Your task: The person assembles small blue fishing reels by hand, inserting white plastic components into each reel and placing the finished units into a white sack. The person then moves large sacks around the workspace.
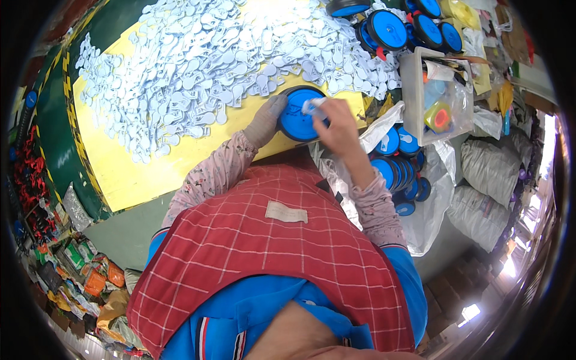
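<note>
My left hand (266, 118), in a greyish glove, grips the left rim of a blue disc-shaped wheel (294, 123) with a black edge. The wheel is tilted up at the front edge of the yellow board (135, 189), its blue face towards me. Between the bare fingers of my right hand (339, 128) is a small whitish piece (311, 107), blurred, over the wheel's face. Whether it touches the wheel I cannot tell. Just beyond both hands spreads a large heap of flat, pale keyhole-shaped pieces (202, 63).
Several blue-and-black wheels (388, 29) with red parts stand at the back right. A translucent plastic bin (411, 96) holds mixed items. Below it, more wheels (384, 171) lie in a white plastic sack (434, 225). Yellow-black tape (74, 112) edges the green table (49, 112).
</note>
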Tool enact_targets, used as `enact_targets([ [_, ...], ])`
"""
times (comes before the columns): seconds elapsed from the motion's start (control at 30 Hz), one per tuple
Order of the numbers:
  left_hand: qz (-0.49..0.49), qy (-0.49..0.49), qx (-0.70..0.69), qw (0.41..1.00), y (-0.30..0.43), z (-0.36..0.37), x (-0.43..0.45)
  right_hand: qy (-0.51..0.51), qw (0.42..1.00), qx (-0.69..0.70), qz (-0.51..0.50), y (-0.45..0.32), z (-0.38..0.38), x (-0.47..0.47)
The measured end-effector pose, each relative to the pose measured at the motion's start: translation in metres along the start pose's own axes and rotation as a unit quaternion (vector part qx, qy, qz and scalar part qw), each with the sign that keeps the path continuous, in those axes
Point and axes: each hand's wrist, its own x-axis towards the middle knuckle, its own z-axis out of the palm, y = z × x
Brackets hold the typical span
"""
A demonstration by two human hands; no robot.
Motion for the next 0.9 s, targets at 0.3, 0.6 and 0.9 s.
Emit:
enact_targets([
  [0.3,0.034,-0.007,0.232,0.972,0.003,-0.005,-0.012,0.033,0.992,-0.120,-0.017,-0.024,0.029,-0.004],
  [0.6,0.051,0.026,0.292,0.955,-0.003,-0.008,-0.006,-0.198,0.939,0.148,0.239,0.044,0.037,0.027],
  [0.9,0.414,-0.050,0.749,0.514,-0.028,-0.007,-0.015,0.033,0.990,-0.084,0.105,0.133,0.060,0.010],
])
